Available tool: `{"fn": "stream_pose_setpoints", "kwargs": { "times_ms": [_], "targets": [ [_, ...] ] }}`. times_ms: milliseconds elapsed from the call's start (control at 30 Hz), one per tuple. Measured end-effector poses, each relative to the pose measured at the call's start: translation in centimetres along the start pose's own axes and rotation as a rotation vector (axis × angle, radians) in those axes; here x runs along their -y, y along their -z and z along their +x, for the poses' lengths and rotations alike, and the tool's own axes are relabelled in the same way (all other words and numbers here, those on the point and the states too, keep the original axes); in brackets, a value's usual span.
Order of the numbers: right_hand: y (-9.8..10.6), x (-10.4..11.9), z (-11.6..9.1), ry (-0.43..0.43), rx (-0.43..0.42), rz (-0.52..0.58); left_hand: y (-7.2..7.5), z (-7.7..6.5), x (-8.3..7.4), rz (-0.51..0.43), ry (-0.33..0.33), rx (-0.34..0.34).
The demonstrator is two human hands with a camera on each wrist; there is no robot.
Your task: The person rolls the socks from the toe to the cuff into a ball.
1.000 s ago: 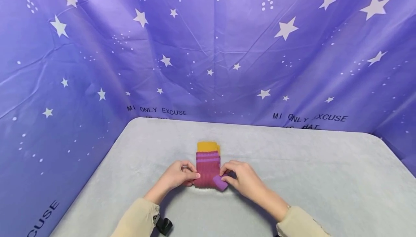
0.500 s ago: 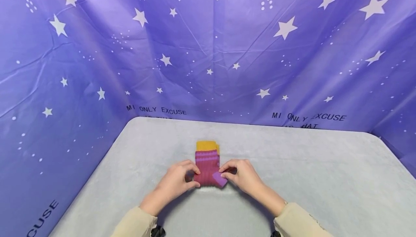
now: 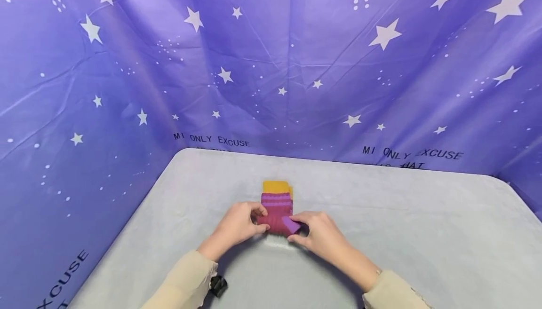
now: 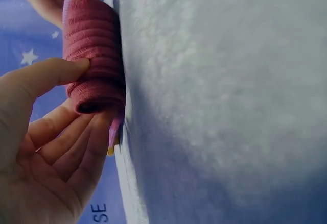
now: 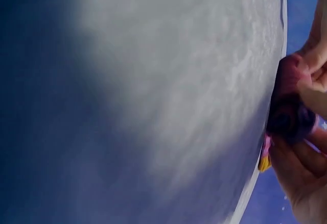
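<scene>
A maroon sock [image 3: 274, 223] with purple stripes and a mustard-yellow cuff lies on the table, its cuff pointing away from me. A second yellow edge shows behind the cuff. The near end is rolled up into a thick ribbed roll [image 4: 94, 40], with a purple patch at its right side. My left hand [image 3: 237, 224] grips the roll's left end, thumb on the near face and fingers curled behind and under it. At the right end my right hand [image 3: 323, 231] pinches the roll by the purple patch. In the right wrist view, the roll's spiral end [image 5: 288, 117] is dark.
A pale grey cloth covers the table [image 3: 402, 233], which has rounded far corners. Behind it and to the left hangs a purple curtain [image 3: 262, 55] with white stars and black lettering. A black strap device [image 3: 218, 285] sits at the left sleeve.
The sock's near end has been rolled farther toward the cuff, so it looks shorter. Both hands have moved slightly away from me with it. The head view has shifted a little.
</scene>
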State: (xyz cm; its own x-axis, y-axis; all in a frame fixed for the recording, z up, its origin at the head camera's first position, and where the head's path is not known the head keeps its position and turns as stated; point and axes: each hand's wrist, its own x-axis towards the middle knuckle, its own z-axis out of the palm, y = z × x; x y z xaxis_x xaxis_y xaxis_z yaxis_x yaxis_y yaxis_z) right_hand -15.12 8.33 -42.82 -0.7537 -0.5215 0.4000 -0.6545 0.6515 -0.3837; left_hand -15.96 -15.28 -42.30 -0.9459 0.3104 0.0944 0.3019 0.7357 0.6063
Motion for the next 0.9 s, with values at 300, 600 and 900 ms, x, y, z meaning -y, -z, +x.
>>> {"fn": "stream_pose_setpoints", "kwargs": {
  "times_ms": [300, 600, 900],
  "targets": [
    [-0.4, 0.3, 1.5, -0.233, 0.018, 0.032, -0.1, 1.3, 1.1, -0.357, 0.201, 0.012],
    [-0.2, -1.1, 3.6, -0.434, 0.102, 0.207, -0.1, 2.6, 1.2, -0.37, 0.321, -0.019],
    [0.3, -2.3, 4.8, -0.519, 0.194, 0.25, -0.2, 2.7, 0.2, -0.291, 0.172, -0.053]
  ]
}}
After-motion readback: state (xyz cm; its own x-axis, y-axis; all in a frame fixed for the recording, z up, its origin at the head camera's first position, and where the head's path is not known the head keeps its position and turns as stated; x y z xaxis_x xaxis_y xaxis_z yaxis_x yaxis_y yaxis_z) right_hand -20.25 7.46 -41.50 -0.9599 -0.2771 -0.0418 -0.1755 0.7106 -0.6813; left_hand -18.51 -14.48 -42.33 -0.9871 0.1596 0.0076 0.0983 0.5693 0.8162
